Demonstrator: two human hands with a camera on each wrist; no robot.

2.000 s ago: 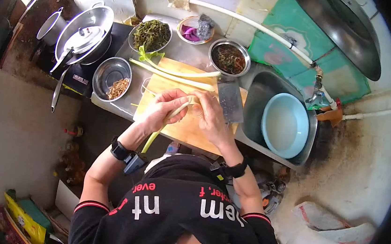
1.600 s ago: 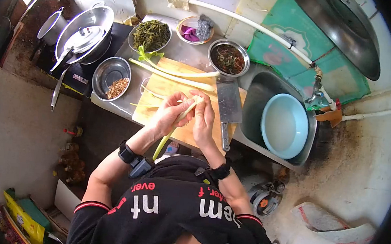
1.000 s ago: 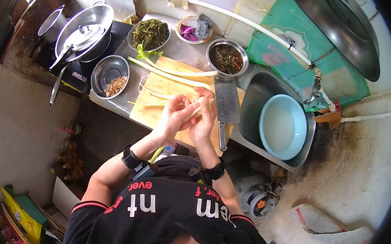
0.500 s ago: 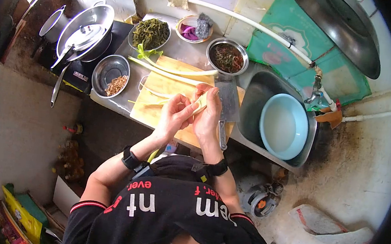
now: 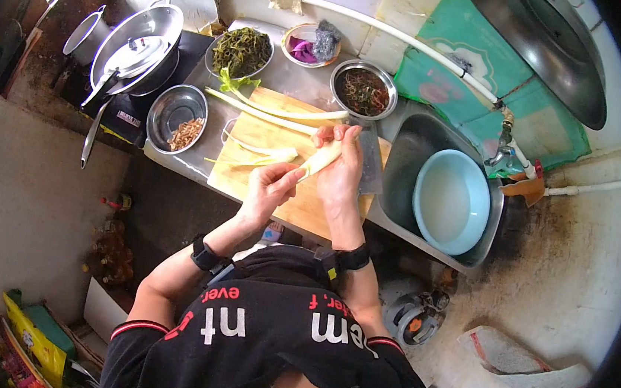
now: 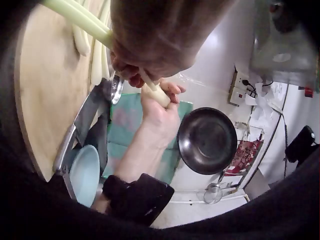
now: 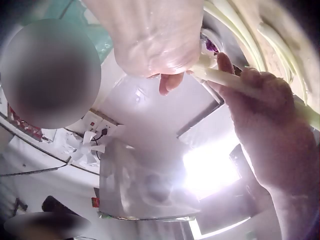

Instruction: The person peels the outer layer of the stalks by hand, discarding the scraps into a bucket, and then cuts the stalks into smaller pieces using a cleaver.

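A celery stalk [image 5: 324, 158] is held between both hands, its pale wide base toward the right. The left hand [image 5: 269, 192] pinches it between thumb and fingers; in the left wrist view, its greener length [image 6: 80, 19] runs out past that hand. The right hand [image 5: 340, 178] grips the base with fingers curled round it, as the left wrist view shows. Both hands are over the wooden cutting board [image 5: 301, 212]. Two long celery stalks [image 5: 272, 121] lie along its far side, and shorter pale pieces [image 5: 266, 154] lie left of the hands. A cleaver [image 5: 372, 162] is partly hidden behind the right hand.
Beyond the board stand a bowl of greens [image 5: 273, 56], a dish with purple peelings [image 5: 291, 56] and a steel bowl of dark shreds [image 5: 392, 101]. A steel bowl [image 5: 161, 116] is at left, beside the stove pans [image 5: 103, 54]. The right-hand sink holds a blue basin [image 5: 486, 188].
The hands have drawn apart: the right hand moved rightward over the cleaver with the celery base, while the left shifted slightly left and down. More of the short pieces on the board now shows.
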